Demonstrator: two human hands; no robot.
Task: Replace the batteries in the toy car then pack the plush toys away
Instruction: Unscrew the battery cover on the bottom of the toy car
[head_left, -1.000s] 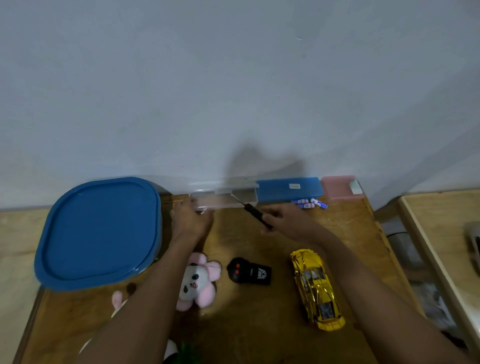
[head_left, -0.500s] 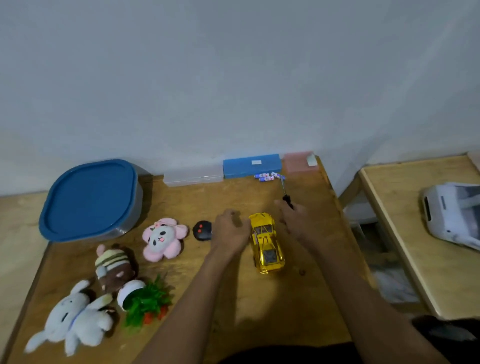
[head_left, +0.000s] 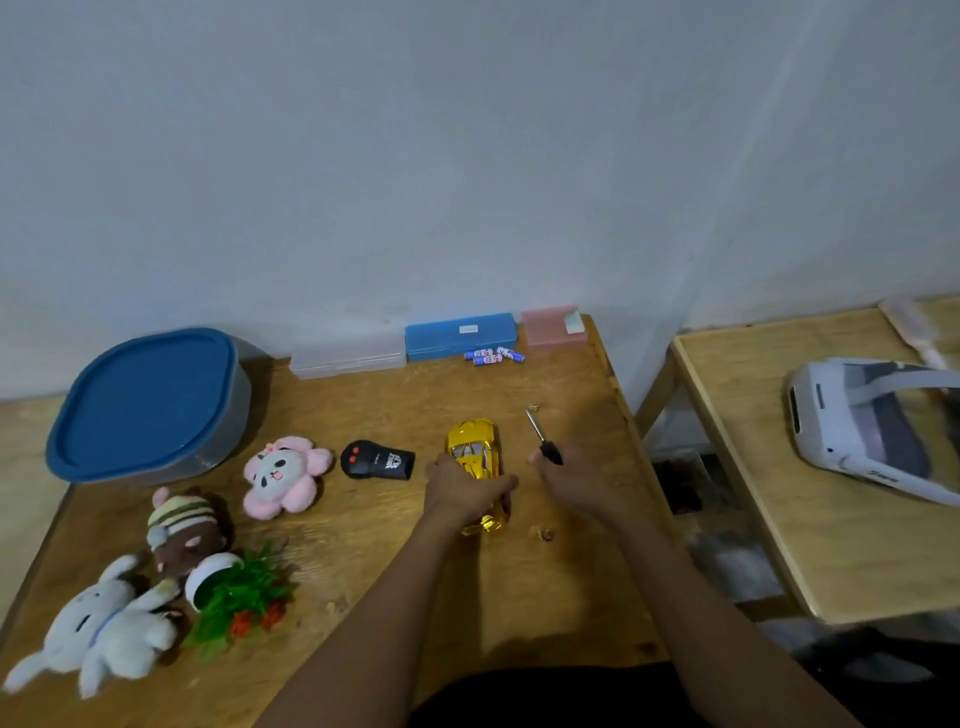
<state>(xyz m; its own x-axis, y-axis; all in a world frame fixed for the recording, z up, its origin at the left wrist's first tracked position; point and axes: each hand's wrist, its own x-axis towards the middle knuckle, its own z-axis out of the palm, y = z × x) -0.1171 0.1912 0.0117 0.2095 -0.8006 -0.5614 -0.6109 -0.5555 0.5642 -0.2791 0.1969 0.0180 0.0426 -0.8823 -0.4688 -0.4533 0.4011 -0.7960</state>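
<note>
Toy car (head_left: 474, 449), yellow, sits on table (head_left: 519, 597); left hand (head_left: 462, 493) grips its rear half. Right hand (head_left: 569, 480), just beside, holds screwdriver (head_left: 543, 441) by the handle. Batteries (head_left: 493, 356) lie just beside blue case (head_left: 460, 335); their label print and the remote (head_left: 376, 460) logo are illegible.

At the middle of the desk (head_left: 519, 597), the left hand (head_left: 465, 491) grips the car (head_left: 474, 447); the right hand (head_left: 571, 480), just beside it, holds a screwdriver (head_left: 540, 439), tip toward the far edge. Batteries (head_left: 493, 356) lie at the far edge beside a blue case (head_left: 460, 335). Plush toys (head_left: 283, 475) crowd the left edge.
</note>
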